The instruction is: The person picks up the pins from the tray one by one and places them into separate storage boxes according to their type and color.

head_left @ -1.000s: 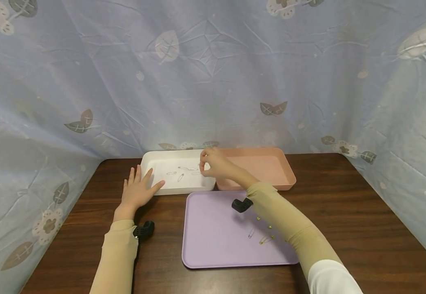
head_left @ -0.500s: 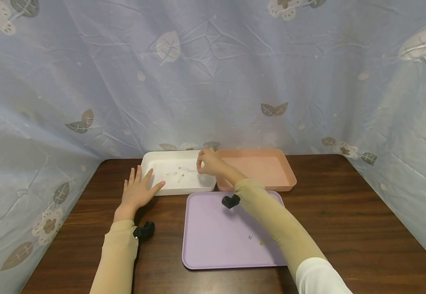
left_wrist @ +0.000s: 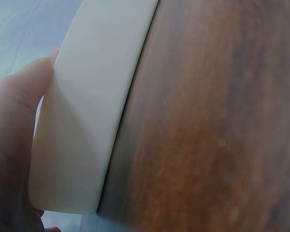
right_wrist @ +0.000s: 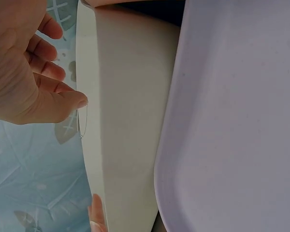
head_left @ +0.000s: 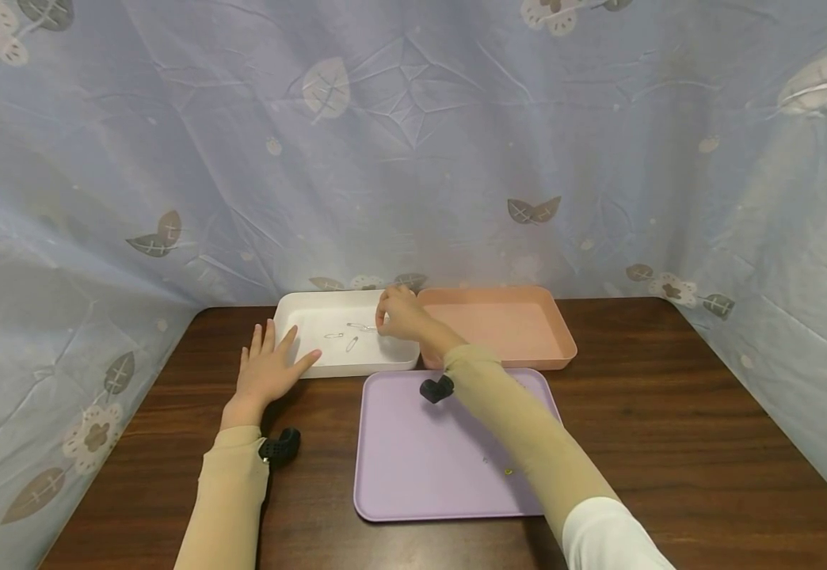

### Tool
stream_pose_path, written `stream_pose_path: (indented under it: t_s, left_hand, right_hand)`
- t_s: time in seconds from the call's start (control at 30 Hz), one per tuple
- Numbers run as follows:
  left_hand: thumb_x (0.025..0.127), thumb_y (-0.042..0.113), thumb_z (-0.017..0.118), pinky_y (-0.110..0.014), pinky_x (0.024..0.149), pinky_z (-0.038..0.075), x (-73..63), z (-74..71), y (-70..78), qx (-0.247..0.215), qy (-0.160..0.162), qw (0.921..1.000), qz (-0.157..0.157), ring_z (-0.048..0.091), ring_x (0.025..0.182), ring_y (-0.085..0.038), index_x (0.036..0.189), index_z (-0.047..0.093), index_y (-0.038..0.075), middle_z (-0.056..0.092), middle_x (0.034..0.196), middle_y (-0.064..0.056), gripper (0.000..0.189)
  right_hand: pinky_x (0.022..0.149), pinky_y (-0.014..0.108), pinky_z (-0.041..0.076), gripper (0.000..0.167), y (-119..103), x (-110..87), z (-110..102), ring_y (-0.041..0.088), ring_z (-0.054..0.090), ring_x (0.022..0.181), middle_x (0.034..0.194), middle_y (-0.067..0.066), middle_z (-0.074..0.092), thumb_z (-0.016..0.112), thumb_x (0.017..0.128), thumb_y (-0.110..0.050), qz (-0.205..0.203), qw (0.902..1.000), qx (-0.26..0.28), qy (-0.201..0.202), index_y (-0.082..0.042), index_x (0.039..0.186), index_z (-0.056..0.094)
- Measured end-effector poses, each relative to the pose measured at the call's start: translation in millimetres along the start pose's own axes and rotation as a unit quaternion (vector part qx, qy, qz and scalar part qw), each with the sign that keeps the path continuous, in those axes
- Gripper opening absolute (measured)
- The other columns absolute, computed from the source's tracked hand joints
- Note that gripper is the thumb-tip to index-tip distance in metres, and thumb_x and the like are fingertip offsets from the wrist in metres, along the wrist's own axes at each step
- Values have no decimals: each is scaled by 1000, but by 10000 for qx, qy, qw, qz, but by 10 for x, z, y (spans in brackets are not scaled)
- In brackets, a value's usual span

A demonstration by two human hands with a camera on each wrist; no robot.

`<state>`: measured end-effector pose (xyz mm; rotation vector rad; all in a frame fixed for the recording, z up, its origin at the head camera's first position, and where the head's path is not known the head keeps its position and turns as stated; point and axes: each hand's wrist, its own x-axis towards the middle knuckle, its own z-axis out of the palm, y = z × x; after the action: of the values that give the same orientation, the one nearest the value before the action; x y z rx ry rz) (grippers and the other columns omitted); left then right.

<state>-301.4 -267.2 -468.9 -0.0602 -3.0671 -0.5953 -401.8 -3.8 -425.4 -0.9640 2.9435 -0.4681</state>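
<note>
My right hand [head_left: 402, 314] is over the right part of the white tray [head_left: 299, 368], thumb and forefinger pinched together. In the right wrist view, a thin silver safety pin [right_wrist: 86, 118] hangs from those fingertips while the other fingers are bent loosely. Several silver safety pins [head_left: 352, 344] lie on the tray floor left of this hand. My left hand [head_left: 268, 370] rests at the tray's left front corner with its fingers spread and straight. The left wrist view has its thumb [left_wrist: 31, 79] against the tray's rim.
A pink tray [head_left: 563, 348] stands right of the white one. In front of them lies a flat lilac tray [head_left: 399, 507], with a small yellow item [head_left: 508, 472] on it; my right forearm covers part of that tray. A patterned curtain [head_left: 413, 158] hangs behind the wooden table [head_left: 706, 443].
My right hand has shifted slightly left over the white tray, and its forearm now hides most small items on the lilac tray. The left hand has stayed in place.
</note>
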Motion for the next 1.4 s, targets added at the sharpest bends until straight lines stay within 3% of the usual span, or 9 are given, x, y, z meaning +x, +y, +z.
stream_pose_path:
  t_s: [0.3, 0.5, 0.67, 0.9, 1.13, 1.4]
  left_hand:
    - [90, 75, 36, -74, 111, 3, 7, 11, -8, -1, 22, 10000, 4, -6, 148, -49, 155, 24, 12, -4, 161, -27, 92]
    - [89, 75, 37, -74, 112, 2, 2, -1, 4, -21, 17, 10000, -20, -7, 148, -48, 156, 23, 13, -5, 162, -26, 92]
    - [90, 74, 38, -74, 111, 2, -10, -15, 17, -54, 6, 10000, 3, -8, 148, -49, 155, 23, 12, -6, 162, -26, 92]
    - [90, 74, 38, -74, 111, 2, -17, -27, 8, -57, 31, 10000, 31, -7, 148, -49, 155, 23, 12, -5, 161, -26, 91]
    - [90, 74, 38, -74, 111, 3, -20, -11, 6, -53, 31, 10000, 22, -7, 148, -49, 155, 24, 11, -3, 161, -27, 91]
    - [90, 74, 38, -74, 111, 3, -12, -1, 1, -24, 63, 10000, 32, -6, 148, -49, 155, 24, 11, -3, 161, -28, 91]
  right_hand:
    - [117, 53, 26, 4, 18, -26, -26, 33, 44, 125, 123, 12, 59, 71, 85, -14, -62, 9983, 366, 452, -11, 82, 72]
    - [112, 51, 33, 6, 31, -88, -71, 32, 42, 126, 121, 9, 58, 71, 86, -16, -52, 9976, 504, 470, -12, 82, 70]
    - [114, 52, 31, 6, 49, -180, -106, 33, 42, 126, 117, 9, 59, 72, 84, -15, -320, 9963, 484, 628, -13, 80, 69]
    - [105, 47, 36, 7, 59, -391, -180, 30, 46, 112, 113, 11, 57, 73, 83, -15, -677, 9932, 545, 779, -13, 79, 68]
    - [100, 42, 39, 8, 166, -664, -187, 26, 44, 109, 109, 7, 54, 72, 83, -16, -791, 9904, 776, 822, -17, 77, 66]
    - [92, 41, 44, 6, 305, -1006, -222, 25, 51, 100, 103, 8, 58, 72, 77, -11, -887, 9851, 1008, 1078, -13, 76, 66]
